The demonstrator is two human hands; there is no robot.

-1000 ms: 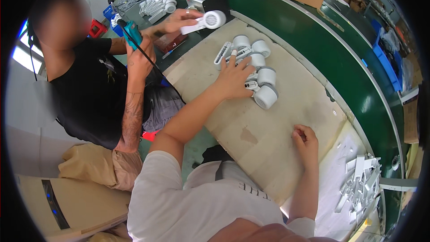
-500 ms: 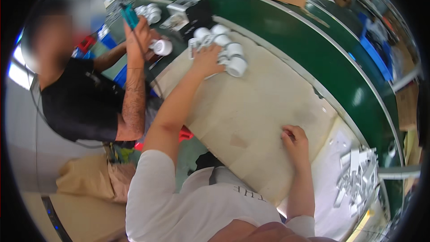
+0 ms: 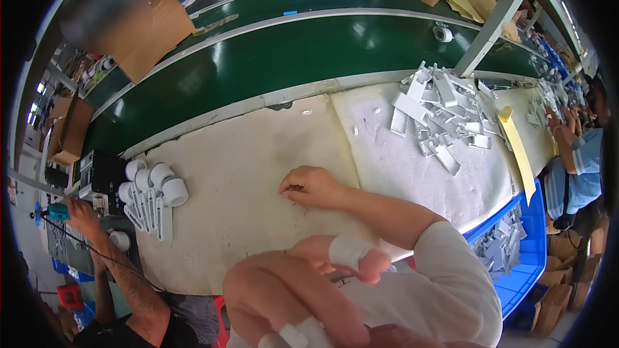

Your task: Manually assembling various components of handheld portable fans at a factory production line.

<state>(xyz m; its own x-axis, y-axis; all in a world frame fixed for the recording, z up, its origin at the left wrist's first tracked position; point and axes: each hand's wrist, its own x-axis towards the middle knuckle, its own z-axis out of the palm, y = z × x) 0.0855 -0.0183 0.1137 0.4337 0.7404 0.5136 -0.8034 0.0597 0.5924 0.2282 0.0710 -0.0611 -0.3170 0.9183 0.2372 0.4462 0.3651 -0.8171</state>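
My right hand (image 3: 313,187) rests on the paper-covered tabletop (image 3: 238,154), near its middle. Its fingers are curled in, and whatever they hold, if anything, is hidden. Close to the camera, in the lower middle, my left hand (image 3: 284,283) is raised with bent fingers apart. White wraps (image 3: 348,251) cover parts of its fingers, and nothing shows in its grasp. Left of my right hand, several white fittings (image 3: 169,188) with round heads and flat arms lie bunched together. Beyond my right forearm lies a heap of white and grey channel-shaped pieces (image 3: 445,113).
At the left a co-worker's hand (image 3: 84,219) holds a teal power screwdriver (image 3: 57,211). A green conveyor (image 3: 258,48) runs behind the table. A blue bin (image 3: 532,251) of grey parts is at the right, below a yellow strip (image 3: 516,148). A grey post (image 3: 500,19) rises there.
My left hand has left the white fittings and come up close to the camera. The view has turned to the right. My right hand stays curled on the table.
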